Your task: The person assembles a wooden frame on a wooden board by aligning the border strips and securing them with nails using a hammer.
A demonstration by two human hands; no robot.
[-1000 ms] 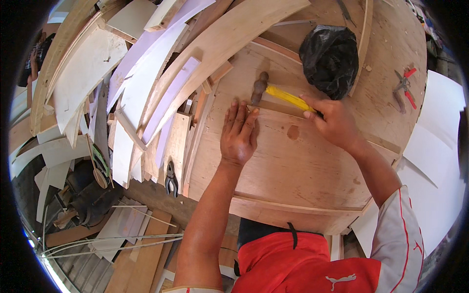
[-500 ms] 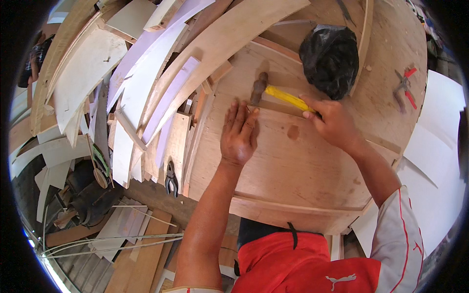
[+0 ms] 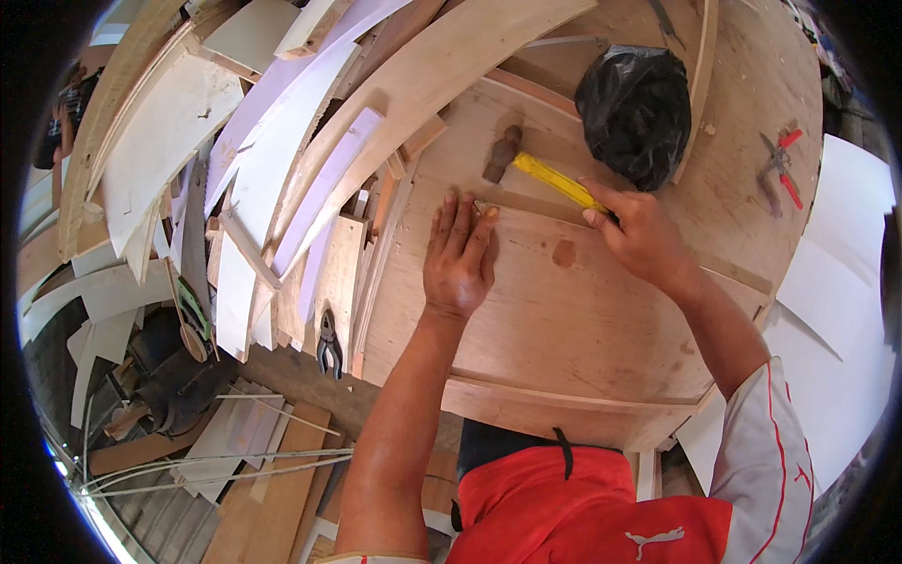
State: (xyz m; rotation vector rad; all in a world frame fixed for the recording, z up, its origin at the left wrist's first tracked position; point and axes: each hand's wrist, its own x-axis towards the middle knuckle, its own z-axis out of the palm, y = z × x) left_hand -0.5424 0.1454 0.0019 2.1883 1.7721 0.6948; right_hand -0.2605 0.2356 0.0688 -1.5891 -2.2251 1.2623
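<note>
My right hand is wrapped around the end of a hammer with a yellow handle and a dark, rusty head. The head is raised slightly beyond my left fingertips, apart from them. My left hand lies flat with stretched fingers on a brown plywood panel, its fingertips at the panel's far edge. Whether something small sits between its thumb and forefinger is too fine to make out. Beyond the hammer rests a black plastic bag.
Curved wooden pieces are piled at the left. Black-handled pliers lie by the panel's left edge. Red-handled pliers lie at the right, near white sheets. Boards cover the floor at lower left; a person is at far left.
The hammer's head has lifted and shifted slightly to the right, away from my left fingertips. My left hand stays in place on the panel.
</note>
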